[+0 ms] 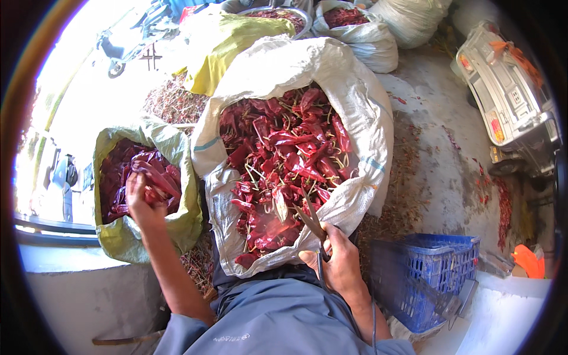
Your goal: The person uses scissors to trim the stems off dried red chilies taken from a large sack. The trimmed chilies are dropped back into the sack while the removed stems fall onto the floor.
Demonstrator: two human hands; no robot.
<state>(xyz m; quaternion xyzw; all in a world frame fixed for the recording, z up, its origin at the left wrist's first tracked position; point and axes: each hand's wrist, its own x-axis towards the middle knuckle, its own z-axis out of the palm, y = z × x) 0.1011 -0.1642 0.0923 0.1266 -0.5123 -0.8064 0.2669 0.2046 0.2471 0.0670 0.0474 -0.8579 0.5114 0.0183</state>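
A large white woven sack (368, 111) stands open before me, full of dried red chilli peppers (301, 142), many with pale stems. Over its near right rim, my right hand (344, 262) grips scissors (314, 222) with the blades parted and pointing into the sack. A pale, whitish chilli (280, 204) lies near the blade tips. My left hand (144, 204) reaches into a yellow-green sack (191, 222) at the left, fingers against dark red chillies (162, 179). Whether those fingers hold any of them is unclear.
Stems litter the floor beside the white sack, with a stem heap (177, 100) beyond. A blue plastic crate (443, 262) stands at my right. Farther off are a yellow sack (226, 44), another chilli-filled white sack (368, 46) and a three-wheeled vehicle (510, 88). A cable runs along my right arm.
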